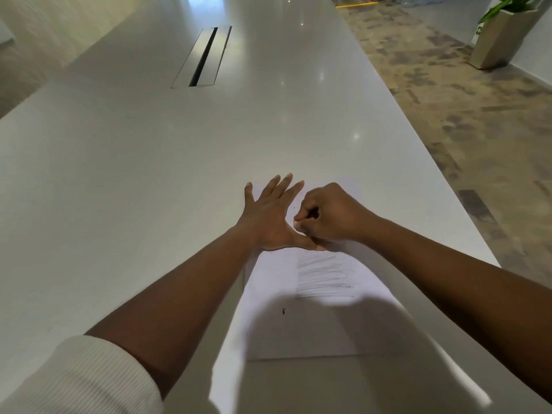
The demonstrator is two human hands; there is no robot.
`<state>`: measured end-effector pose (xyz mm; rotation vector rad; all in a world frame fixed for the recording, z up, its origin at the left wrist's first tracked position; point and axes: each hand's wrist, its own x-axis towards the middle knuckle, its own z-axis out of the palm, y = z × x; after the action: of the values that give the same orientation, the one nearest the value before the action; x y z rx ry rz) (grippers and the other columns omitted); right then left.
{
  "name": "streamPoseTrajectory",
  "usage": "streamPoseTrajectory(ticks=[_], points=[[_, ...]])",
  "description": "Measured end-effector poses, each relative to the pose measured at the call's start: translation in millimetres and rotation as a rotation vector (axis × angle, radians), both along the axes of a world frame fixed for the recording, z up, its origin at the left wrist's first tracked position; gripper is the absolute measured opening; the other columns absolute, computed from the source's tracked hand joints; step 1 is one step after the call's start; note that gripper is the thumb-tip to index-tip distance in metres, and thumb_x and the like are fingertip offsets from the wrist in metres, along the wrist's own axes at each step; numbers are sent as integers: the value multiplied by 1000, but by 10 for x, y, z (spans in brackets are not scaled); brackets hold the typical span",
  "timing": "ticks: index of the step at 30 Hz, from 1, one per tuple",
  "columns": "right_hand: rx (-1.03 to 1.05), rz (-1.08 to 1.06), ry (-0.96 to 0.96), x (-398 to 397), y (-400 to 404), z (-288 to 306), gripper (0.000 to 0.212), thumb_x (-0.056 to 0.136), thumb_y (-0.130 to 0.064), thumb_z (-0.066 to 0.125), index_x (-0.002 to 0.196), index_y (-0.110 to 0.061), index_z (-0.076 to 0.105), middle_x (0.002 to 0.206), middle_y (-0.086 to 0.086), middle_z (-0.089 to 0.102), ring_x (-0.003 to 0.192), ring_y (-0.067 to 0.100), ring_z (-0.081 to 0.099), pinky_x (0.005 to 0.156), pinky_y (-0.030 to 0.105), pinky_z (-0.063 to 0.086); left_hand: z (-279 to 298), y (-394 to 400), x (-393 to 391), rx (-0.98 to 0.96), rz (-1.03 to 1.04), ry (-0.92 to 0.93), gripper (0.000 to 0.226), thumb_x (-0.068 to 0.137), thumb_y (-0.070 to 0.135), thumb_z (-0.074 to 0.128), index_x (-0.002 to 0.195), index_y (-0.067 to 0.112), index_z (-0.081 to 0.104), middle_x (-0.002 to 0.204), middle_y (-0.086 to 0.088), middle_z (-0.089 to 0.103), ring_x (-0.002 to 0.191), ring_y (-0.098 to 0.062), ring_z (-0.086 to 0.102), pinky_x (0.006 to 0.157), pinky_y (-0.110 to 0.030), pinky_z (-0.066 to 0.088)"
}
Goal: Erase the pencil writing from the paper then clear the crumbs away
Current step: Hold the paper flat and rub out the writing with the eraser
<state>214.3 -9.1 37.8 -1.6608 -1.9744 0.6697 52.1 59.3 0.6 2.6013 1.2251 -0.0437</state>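
1. The paper (313, 324) lies flat near the right edge of the white bench (119, 189), right in front of the person.
2. Grey pencil writing (324, 276) marks the sheet's middle; a dark crumb (283, 311) sits just below it, and tiny specks lie near the fingers.
3. The right hand (325, 215), its grip curled tight, pinches a small pale eraser (297, 225) against the paper.
4. The left hand (270, 215), its grip spread flat, presses the sheet down, thumb touching the right hand.
5. A cable slot (203, 56) sits farther up the bench; a planter (504, 34) stands on the floor.
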Motion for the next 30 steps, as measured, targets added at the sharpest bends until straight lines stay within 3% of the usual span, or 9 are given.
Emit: streamPoseTrajectory(ticks=[5,10,13,16,22,25,30], points=[[141,-250,-45,228,166,46,7,81,-6,71,78,-6,77,82,5,72,75,17,66,74,28,52,-4,-18,-11,-29,24,-45,147,42,113,41,163,40,-1,172,13,-12,156,-7,-20,119,-64,-18],[111,-213,-33,244,147,62,4,79,-7,74,78,-7,78,81,3,72,71,12,64,71,22,51,-13,-10,-5,-23,20,-41,148,41,114,39,163,40,-2,172,13,-13,156,-7,-20,119,-65,-18],[91,-45,-38,69,-1,8,3,78,-10,77,75,-11,77,72,-7,68,63,-2,57,62,4,40,5,-11,0,-16,12,-15,148,40,113,35,163,40,-3,172,12,-14,156,-9,-20,119,-65,-16],[59,-2,-41,54,-22,-13,2,78,-13,78,76,-14,77,68,-15,62,62,-5,56,60,3,40,25,-16,4,-15,4,8,148,40,111,34,163,39,-4,172,11,-15,156,-10,-20,119,-66,-15],[119,-251,-54,312,212,61,7,79,-5,71,75,-5,76,79,3,71,70,13,63,68,22,48,37,-25,-16,-40,14,-18,146,44,111,43,163,39,-4,172,12,-15,155,-8,-22,119,-64,-18],[111,-220,-61,270,192,48,5,79,-6,72,76,-5,76,81,4,71,73,15,64,70,24,50,22,-18,-8,-36,17,-18,148,42,113,40,163,40,-4,171,13,-15,155,-7,-22,119,-64,-18],[65,-6,-33,32,-2,-11,4,77,-9,75,73,-10,77,74,-2,71,65,2,60,62,6,40,22,-8,-4,-19,2,7,148,42,112,38,163,40,-6,171,12,-16,156,-9,-21,119,-65,-17]])
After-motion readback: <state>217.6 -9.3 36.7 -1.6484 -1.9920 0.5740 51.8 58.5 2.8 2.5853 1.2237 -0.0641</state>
